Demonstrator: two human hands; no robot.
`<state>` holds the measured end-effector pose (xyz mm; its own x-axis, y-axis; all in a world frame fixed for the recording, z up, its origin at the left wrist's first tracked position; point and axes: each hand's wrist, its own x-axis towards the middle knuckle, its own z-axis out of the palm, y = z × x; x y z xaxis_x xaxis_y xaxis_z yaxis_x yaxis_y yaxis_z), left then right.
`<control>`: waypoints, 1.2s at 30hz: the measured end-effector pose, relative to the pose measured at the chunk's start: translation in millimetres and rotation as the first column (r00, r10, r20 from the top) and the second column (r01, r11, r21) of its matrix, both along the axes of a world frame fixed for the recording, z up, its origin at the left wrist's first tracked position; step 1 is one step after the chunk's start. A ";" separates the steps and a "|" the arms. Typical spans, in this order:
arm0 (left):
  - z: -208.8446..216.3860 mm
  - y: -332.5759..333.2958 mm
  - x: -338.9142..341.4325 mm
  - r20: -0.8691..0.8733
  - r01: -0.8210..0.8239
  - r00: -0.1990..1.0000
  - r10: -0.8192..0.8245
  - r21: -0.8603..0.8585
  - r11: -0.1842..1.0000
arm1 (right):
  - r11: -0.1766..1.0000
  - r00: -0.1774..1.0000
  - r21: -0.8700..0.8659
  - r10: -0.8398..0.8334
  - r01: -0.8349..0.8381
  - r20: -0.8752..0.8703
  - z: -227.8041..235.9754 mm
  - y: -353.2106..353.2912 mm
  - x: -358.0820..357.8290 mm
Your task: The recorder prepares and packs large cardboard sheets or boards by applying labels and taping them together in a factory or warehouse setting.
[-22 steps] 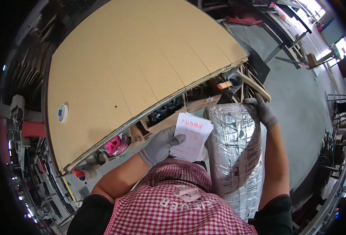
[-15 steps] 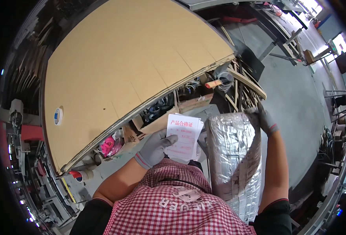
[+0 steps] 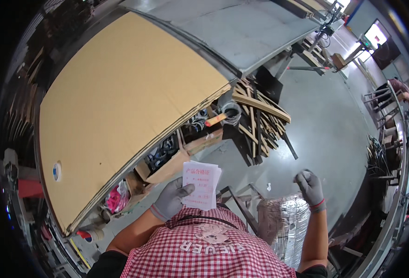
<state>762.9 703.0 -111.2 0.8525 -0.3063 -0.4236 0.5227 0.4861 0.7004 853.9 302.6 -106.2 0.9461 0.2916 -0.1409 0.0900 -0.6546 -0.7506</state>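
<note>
The silver-wrapped package, at the wearer's right front, has apparently been released: the right grip, loosely curled, is now held beyond its top corner, contents untellable. Steadying there seems ended, while paper slips are kept pinched in the left grip.

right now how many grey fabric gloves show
2: on the left hand, holding white paper sheets; on the right hand, near the silver-wrapped bundle. Others may be hidden.
</note>
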 end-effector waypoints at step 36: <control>52.6 91.1 260.1 0.667 -0.554 0.731 -0.140 0.701 0.449 | 0.784 0.672 0.615 0.503 -0.088 -0.544 37.1 287.6 235.2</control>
<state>1023.1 794.1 -58.6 0.9618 0.1165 0.2478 -0.1656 -0.4732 0.8653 1089.1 590.2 -69.1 0.5062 0.7554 -0.4161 -0.4337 -0.1940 -0.8799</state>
